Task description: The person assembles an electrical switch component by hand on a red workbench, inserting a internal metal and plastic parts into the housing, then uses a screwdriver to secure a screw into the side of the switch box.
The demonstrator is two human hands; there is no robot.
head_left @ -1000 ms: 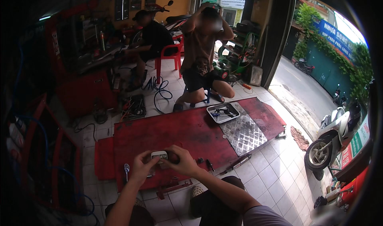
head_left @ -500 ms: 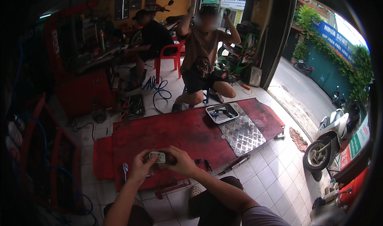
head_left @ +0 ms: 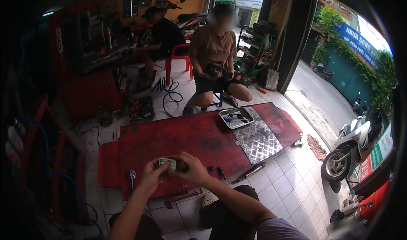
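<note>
My left hand (head_left: 153,172) and my right hand (head_left: 190,168) are closed around a small pale, rounded-square object (head_left: 168,163), held above the near part of the red metal platform (head_left: 180,136). The left thumb lies on its face; what else the right fingers cover is partly hidden. A silver spoon-shaped tool (head_left: 132,177) lies to the left of my hands, and small dark parts (head_left: 221,173) sit to the right.
A tray of tools (head_left: 236,117) and a checker plate (head_left: 258,139) are on the platform. A co-worker (head_left: 214,53) sits opposite; another person (head_left: 159,43) sits behind left. Coiled hose (head_left: 169,91), red cabinet (head_left: 89,102), parked scooter (head_left: 352,151) by the open doorway.
The co-worker opposite has lowered both arms from the head to the lap. My hands still hold the small object, shifted very slightly within the view.
</note>
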